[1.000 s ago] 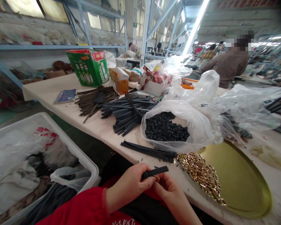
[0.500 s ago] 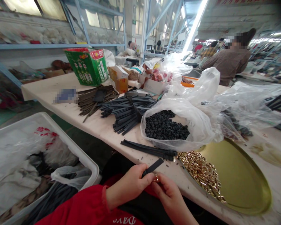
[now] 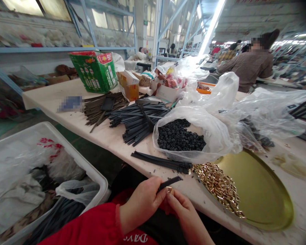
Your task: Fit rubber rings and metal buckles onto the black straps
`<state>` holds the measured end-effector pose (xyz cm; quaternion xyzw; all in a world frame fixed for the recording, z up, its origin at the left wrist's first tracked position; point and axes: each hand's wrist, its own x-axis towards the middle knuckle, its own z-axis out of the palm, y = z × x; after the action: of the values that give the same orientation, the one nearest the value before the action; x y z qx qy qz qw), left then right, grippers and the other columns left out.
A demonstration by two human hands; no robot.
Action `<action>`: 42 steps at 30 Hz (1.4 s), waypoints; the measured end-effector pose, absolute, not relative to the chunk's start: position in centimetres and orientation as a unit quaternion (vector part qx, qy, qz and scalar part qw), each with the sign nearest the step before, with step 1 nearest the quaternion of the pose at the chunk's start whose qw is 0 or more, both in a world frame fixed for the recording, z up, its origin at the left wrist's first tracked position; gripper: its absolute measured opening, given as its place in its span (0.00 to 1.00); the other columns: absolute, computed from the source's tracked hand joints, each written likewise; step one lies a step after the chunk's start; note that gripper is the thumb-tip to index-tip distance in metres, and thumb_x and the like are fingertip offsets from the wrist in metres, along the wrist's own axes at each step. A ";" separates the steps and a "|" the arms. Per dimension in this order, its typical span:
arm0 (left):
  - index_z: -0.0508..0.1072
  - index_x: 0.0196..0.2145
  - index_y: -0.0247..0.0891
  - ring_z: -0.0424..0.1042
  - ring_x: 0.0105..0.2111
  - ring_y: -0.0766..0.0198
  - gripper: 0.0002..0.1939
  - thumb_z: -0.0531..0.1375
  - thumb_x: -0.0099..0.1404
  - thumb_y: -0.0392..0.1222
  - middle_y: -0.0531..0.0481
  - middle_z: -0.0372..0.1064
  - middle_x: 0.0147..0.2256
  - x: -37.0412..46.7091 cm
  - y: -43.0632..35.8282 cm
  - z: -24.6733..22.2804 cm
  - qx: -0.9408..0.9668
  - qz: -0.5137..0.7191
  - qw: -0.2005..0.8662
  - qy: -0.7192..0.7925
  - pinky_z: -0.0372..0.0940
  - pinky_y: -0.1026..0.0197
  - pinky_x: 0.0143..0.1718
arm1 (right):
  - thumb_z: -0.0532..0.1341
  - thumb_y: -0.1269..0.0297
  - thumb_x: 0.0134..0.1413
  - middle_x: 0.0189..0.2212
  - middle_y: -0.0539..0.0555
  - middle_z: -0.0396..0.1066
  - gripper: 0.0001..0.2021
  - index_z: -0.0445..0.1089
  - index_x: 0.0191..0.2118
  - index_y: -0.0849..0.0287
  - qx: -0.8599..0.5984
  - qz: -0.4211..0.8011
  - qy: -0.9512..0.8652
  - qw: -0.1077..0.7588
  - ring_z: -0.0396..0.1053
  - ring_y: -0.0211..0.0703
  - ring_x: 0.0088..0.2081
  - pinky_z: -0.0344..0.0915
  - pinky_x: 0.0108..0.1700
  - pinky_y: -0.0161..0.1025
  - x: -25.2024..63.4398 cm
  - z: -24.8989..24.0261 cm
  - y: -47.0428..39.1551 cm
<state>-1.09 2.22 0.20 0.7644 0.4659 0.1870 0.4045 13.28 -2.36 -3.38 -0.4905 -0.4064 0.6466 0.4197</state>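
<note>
Left hand (image 3: 142,196) clamps a black strap (image 3: 171,182); right hand (image 3: 185,207) pinches a gold buckle (image 3: 169,189), which slackening could drop.

Table (image 3: 44,92): right of the tub (image 3: 91,170), before the shelf (image 3: 61,50).
Tray (image 3: 267,194): on the table's right side, metal pieces (image 3: 219,187) in its left part.
Bag (image 3: 216,141): behind and left of the tray, rings (image 3: 180,137) inside.
Strip bundle (image 3: 160,162): left of the tray, before the bag.
Strip piles (image 3: 136,124): left of the bag.
Carton (image 3: 93,73): behind the piles, left of the small box (image 3: 131,89).
Left hand (image 3: 142,200): beside the right hand (image 3: 183,209), before the bundle.
</note>
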 end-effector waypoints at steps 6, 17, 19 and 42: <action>0.66 0.32 0.36 0.66 0.31 0.62 0.09 0.50 0.65 0.42 0.49 0.68 0.31 -1.1 2.3 0.3 0.755 0.171 0.420 0.473 0.58 0.64 0.32 | 0.66 0.58 0.44 0.27 0.48 0.68 0.10 0.68 0.31 0.56 -0.491 0.605 -0.348 0.522 0.65 0.37 0.30 0.63 0.34 0.34 13.6 -3.7 -2.7; 0.68 0.35 0.36 0.66 0.33 0.63 0.12 0.47 0.66 0.43 0.49 0.69 0.34 -2.3 2.9 1.1 0.755 0.140 0.468 0.436 0.58 0.65 0.33 | 0.69 0.61 0.40 0.25 0.48 0.72 0.10 0.73 0.32 0.58 -0.491 0.629 -0.241 0.553 0.69 0.36 0.28 0.68 0.34 0.33 13.9 -4.0 -2.0; 0.69 0.35 0.36 0.66 0.32 0.64 0.13 0.47 0.66 0.43 0.50 0.69 0.33 -2.8 2.9 1.4 0.759 0.129 0.458 0.445 0.58 0.65 0.33 | 0.70 0.64 0.38 0.25 0.46 0.72 0.12 0.73 0.33 0.56 -0.470 0.654 -0.143 0.575 0.69 0.33 0.26 0.69 0.32 0.30 14.0 -3.4 -2.0; 0.70 0.28 0.38 0.64 0.26 0.67 0.11 0.49 0.63 0.36 0.55 0.67 0.26 -2.4 1.6 1.2 0.771 0.097 0.489 0.396 0.55 0.68 0.29 | 0.65 0.52 0.43 0.20 0.49 0.67 0.16 0.76 0.35 0.58 -0.516 0.643 -0.241 0.512 0.61 0.36 0.24 0.61 0.27 0.33 12.7 -4.1 -3.1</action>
<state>-2.44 1.60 1.23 0.7714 0.3961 0.0971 0.4885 12.66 -3.06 -4.09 -0.5158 -0.2407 0.6432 0.5122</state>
